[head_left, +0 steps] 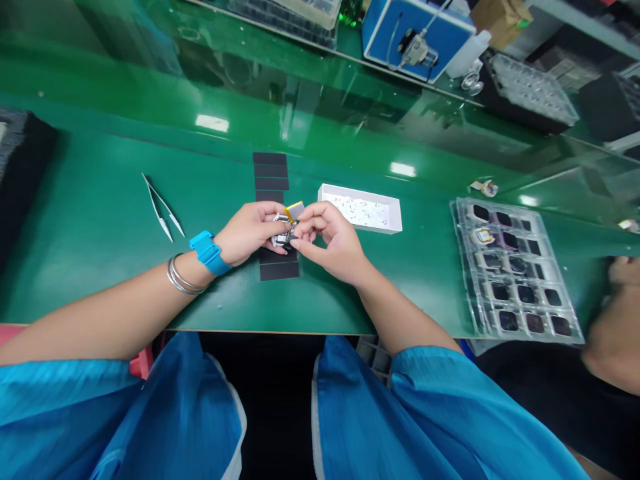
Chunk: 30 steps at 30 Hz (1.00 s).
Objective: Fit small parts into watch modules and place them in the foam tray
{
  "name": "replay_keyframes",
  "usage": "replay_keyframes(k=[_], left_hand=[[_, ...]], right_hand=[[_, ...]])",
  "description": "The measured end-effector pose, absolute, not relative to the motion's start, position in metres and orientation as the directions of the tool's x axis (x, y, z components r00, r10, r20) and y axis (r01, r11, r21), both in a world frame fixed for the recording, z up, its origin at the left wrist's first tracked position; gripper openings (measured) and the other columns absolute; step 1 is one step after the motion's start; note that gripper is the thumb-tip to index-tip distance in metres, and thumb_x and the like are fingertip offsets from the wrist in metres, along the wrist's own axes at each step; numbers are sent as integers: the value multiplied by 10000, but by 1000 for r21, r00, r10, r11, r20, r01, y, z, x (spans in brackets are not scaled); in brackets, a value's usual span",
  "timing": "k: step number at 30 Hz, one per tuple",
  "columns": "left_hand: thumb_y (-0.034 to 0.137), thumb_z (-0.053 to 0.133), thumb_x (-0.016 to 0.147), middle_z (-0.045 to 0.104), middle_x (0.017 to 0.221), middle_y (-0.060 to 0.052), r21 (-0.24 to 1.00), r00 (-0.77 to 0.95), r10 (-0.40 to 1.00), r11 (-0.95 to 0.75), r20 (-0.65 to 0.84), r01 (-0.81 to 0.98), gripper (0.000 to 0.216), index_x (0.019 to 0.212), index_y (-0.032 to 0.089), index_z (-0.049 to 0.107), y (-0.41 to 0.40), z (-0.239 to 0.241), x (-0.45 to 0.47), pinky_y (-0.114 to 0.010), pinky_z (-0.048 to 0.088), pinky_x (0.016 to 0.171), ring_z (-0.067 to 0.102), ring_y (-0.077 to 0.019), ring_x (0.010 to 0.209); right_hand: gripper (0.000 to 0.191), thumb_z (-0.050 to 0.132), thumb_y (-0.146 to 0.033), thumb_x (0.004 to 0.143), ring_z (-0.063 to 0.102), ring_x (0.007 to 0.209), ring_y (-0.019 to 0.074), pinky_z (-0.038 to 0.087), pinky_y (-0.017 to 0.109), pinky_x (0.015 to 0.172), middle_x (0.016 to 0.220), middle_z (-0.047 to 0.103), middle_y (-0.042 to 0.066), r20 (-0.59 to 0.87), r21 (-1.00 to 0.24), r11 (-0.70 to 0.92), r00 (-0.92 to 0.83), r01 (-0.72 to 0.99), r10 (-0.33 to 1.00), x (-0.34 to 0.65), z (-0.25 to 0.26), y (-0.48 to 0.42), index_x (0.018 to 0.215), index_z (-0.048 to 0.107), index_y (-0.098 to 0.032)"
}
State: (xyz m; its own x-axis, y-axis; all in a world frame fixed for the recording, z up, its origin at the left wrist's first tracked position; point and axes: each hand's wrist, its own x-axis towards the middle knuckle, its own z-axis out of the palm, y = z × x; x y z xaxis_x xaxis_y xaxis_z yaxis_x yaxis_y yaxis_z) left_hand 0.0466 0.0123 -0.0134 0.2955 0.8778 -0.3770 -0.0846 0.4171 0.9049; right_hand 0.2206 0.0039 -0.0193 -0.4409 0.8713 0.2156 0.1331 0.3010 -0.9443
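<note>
My left hand (250,232) is closed on a small open watch housing (281,238), with metal-coloured inner parts showing. A flat silver battery pack with yellow tape (295,211) sticks up from it, between my two hands. At the housing's right side, my right hand (336,241) has its thumb and fingertips drawn together. A small dark piece shows by that thumb, but what the fingertips grip is too small to make out. Black rectangular strips (278,270) lie in a column on the green table beneath my hands.
White tweezers (161,208) lie to the left. A shallow white box (400,217) with tiny dark bits stands right of my hands. Farther right is a clear plastic tray (543,283) of square watch parts, near another person's arm (617,327). Black foam (33,157) sits far left.
</note>
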Motion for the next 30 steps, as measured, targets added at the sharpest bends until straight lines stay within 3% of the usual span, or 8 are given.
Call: replay_keyframes(k=[6, 10, 19, 30], left_hand=[[114, 663, 713, 629, 694, -30, 904, 302, 876, 418, -375, -90, 119, 825, 107, 626, 12, -14, 47, -223, 579, 522, 625, -127, 594], [116, 665, 708, 627, 707, -28, 915, 305, 887, 391, -346, -103, 126, 831, 109, 637, 12, -16, 46, -226, 582, 519, 623, -129, 617], [114, 699, 668, 645, 723, -40, 911, 320, 880, 399, -350, -103, 217, 873, 109, 631, 12, -17, 45, -225, 578, 510, 636, -145, 627], [137, 686, 677, 643, 739, -37, 919, 319, 886, 382, -336, -93, 192, 862, 110, 647, 12, -18, 46, -221, 578, 528, 624, -130, 625]], right_hand=[[269, 644, -159, 791, 577, 702, 96, 434, 259, 659, 798, 631, -37, 319, -846, 451, -408, 285, 855, 218, -23, 1, 1006, 497, -223], [234, 616, -136, 834, 581, 741, 101, 450, 269, 694, 846, 633, -20, 411, -800, 526, -375, 289, 831, 219, -21, -1, 1027, 517, -224], [261, 595, -143, 859, 569, 720, 98, 451, 270, 700, 832, 628, -31, 300, -846, 462, -479, 266, 825, 221, -23, 1, 1075, 477, -230], [249, 586, -117, 857, 561, 756, 116, 467, 282, 723, 871, 617, -6, 384, -750, 565, -468, 345, 796, 220, -24, 1, 1055, 482, -227]])
